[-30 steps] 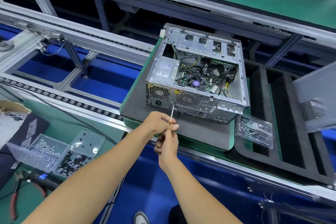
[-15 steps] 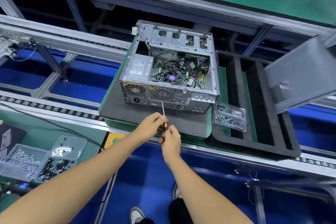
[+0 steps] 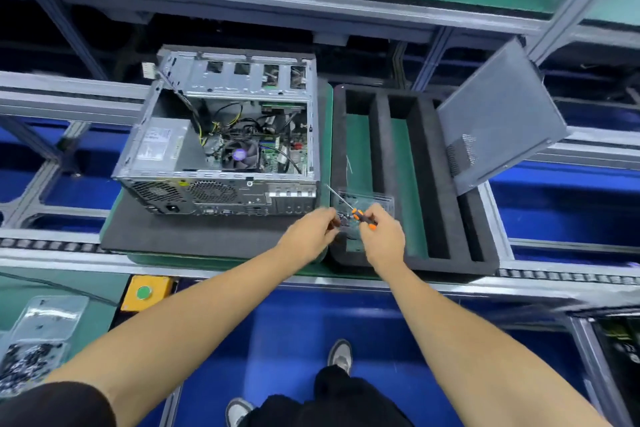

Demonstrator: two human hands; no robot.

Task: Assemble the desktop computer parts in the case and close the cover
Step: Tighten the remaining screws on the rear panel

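Hands meet over a clear screw box (image 3: 367, 204) at four o'clock of the open computer case (image 3: 221, 146) on the desk (image 3: 194, 236): right hand (image 3: 382, 232) curled round an orange-handled screwdriver (image 3: 360, 215), left hand (image 3: 308, 234) pinching something too small to make out. Any screw fumbled here could drop into the foam tray (image 3: 443, 184). Cover panel (image 3: 498, 114) leans at two o'clock, liable to slide if nudged.
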